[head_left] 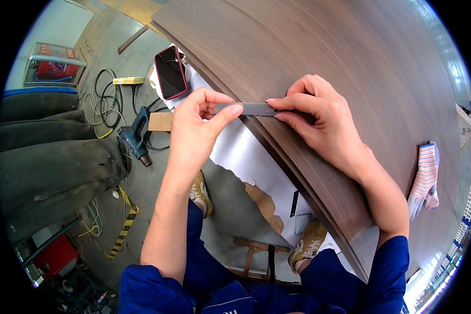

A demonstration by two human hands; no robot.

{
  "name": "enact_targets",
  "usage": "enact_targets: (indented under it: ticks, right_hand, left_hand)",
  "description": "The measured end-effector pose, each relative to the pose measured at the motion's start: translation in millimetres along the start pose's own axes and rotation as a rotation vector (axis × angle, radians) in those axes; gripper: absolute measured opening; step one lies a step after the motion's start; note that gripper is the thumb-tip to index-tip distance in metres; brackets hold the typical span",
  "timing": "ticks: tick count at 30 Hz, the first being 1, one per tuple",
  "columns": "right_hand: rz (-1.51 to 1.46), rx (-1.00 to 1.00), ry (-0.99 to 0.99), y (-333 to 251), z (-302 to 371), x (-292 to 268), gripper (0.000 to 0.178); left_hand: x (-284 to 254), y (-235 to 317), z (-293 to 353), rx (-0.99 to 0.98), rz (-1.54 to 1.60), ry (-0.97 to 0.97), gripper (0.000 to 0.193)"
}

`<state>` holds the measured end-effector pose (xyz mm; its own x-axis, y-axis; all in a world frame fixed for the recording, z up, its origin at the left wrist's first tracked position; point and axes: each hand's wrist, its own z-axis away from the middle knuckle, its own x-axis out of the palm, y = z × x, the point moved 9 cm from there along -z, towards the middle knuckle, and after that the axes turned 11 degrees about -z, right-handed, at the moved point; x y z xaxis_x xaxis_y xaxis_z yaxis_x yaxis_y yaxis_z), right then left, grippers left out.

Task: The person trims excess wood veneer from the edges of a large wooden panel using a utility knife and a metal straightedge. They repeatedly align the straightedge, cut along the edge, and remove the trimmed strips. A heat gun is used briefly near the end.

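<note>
Crosswise, a grey strip (255,109) spans from left hand (198,116) to right hand (323,116).

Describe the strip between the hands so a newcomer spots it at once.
Find the big brown wood-grain panel. Over its left edge, the left hand and right hand pinch a strip between them. It is narrow, grey and flat, unlike the broad, red-rimmed phone beyond the left hand.

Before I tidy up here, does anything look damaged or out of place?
The white sheet beside the brown panel looks torn: its border is ragged around a tan patch. Cables lie loosely coiled on the floor. The grey strip held in the fingers shows no obvious damage.
</note>
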<state>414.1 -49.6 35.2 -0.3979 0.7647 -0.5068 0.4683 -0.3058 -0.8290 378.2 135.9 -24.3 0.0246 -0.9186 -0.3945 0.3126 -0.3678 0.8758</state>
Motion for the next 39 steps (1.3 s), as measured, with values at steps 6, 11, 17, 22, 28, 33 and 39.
enact_targets:
  ticks: [6,11,17,22,28,33,39]
  right_hand:
    - [0.005,-0.018,0.014,1.8,1.4,-0.9,0.012]
    - [0.013,-0.02,0.031,0.3,2.0,-0.6,0.011]
    - [0.005,-0.022,0.022,0.9,2.2,-0.6,0.01]
    - [0.012,-0.009,0.021,0.8,3.8,-2.2,0.01]
    - [0.02,-0.025,0.017,0.2,5.7,0.7,0.01]
    - [0.027,-0.018,0.029,-0.6,10.2,-2.6,0.01]
    - [0.024,-0.022,0.019,-0.7,10.0,-1.2,0.009]
  left_hand:
    - [4.6,4.9,2.6,0.006,0.019,-0.01,0.017]
    - [2.6,4.3,1.8,0.031,0.03,0.005,0.016]
    - [4.2,2.8,2.0,0.012,0.006,-0.008,0.016]
    - [5.9,5.3,2.8,0.003,0.003,-0.02,0.017]
    - [7.0,-0.7,4.3,-0.007,0.017,-0.029,0.018]
    - [9.3,3.6,5.6,0.01,-0.002,-0.021,0.018]
    - [9.3,2.3,6.3,0.012,0.004,-0.024,0.018]
